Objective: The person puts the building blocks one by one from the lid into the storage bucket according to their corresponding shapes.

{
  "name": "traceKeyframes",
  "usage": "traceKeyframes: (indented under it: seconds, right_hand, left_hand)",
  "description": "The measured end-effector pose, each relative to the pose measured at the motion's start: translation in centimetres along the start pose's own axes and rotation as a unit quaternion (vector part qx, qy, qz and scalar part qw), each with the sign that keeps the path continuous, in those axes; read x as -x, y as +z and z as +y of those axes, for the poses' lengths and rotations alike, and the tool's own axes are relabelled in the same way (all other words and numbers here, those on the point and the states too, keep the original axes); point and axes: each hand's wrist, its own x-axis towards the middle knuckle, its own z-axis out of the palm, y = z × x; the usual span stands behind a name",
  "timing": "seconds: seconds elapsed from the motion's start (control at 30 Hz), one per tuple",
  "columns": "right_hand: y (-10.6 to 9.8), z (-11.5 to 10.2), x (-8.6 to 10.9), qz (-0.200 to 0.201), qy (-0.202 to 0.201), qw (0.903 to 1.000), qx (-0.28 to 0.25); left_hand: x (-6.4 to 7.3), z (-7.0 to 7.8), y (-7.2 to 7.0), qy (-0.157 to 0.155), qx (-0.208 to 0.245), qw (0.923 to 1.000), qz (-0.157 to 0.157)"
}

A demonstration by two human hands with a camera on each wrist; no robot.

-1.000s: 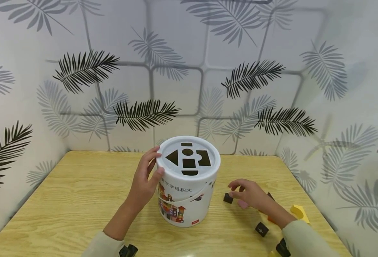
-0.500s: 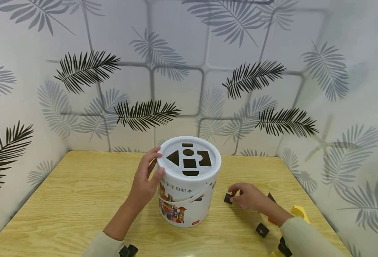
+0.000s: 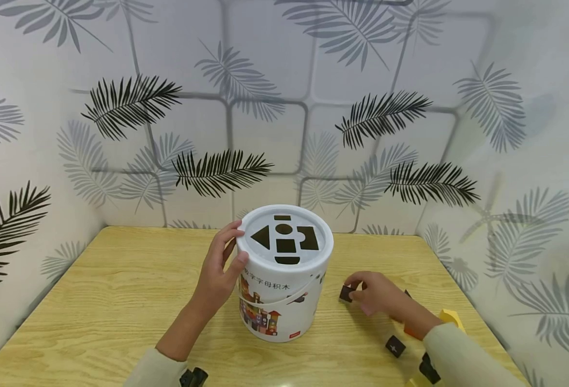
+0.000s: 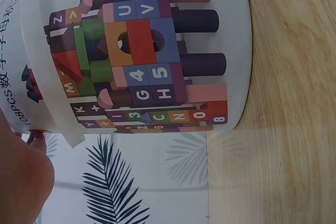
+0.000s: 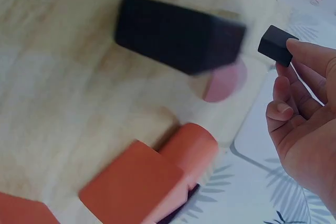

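Note:
A white toy-block bucket with shaped holes in its lid stands upright on the wooden table. My left hand grips the lid's left edge, fingers behind and thumb toward the front. In the left wrist view the bucket's printed side fills much of the picture, and only part of the left hand shows. To the right of the bucket, my right hand pinches a small black block between thumb and fingers. The right wrist view shows this block at the fingertips of the right hand.
Loose blocks lie on the right of the table: a black block with a white mark, a yellow arch, a pink half-round and orange pieces. A patterned wall stands behind the table.
My right hand has come down to the small black block, closed its fingertips on it, and shifted it slightly. My left hand and the bucket have stayed in place.

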Motion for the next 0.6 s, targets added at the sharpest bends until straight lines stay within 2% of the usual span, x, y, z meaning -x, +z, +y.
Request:
traceKeyframes:
  seconds: [0.17, 0.33, 0.6]
  right_hand:
    - [-1.9, -0.2, 0.1, 0.025, -0.048, 0.9985, 0.002]
    - [-4.1, -1.4, 0.5, 0.051, -0.083, 0.9952, 0.007]
    - [-7.9, -4.4, 1.8, 0.098, -0.103, 0.9897, 0.017]
  left_hand:
    - [-0.1, 0.0, 0.0, 0.000, 0.004, 1.0000, 0.002]
    - [-0.1, 0.0, 0.0, 0.002, 0.005, 1.0000, 0.002]
    - [0.0, 0.1, 0.0, -0.003, 0.004, 1.0000, -0.002]
